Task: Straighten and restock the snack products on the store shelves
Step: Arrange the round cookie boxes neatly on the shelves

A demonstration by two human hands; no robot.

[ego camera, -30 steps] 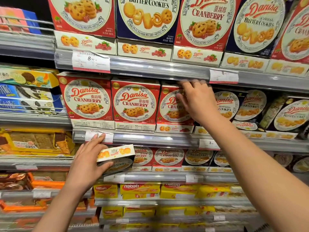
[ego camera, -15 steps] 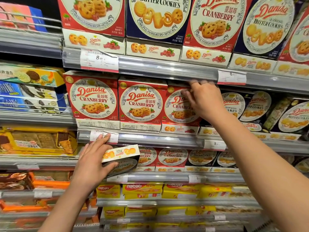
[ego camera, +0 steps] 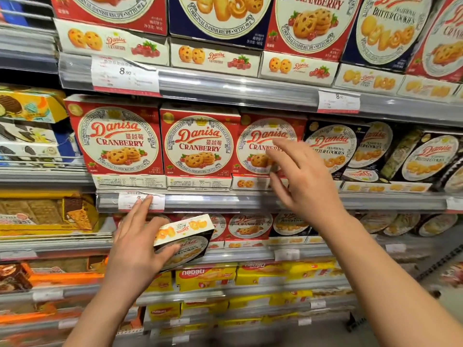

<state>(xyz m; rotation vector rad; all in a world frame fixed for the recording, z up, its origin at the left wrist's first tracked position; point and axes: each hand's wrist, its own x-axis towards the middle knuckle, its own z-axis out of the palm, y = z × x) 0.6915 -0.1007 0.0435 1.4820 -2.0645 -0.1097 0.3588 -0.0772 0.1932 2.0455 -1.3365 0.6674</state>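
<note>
Since half a second ago, right hand (ego camera: 304, 180) has dropped from the third red cardboard cranberry box (ego camera: 258, 146), centre frame, fingers spread, empty. Lower left, left hand (ego camera: 136, 244) grips an unshelved dark butter-cookie box (ego camera: 186, 240); blue boxes (ego camera: 333, 149) rightward lean crooked.

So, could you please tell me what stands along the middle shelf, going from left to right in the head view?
First cranberry box → second cranberry box → third cranberry box, partly behind the right hand → dark butter cookies box → further dark boxes, tilted and blurred.
</note>
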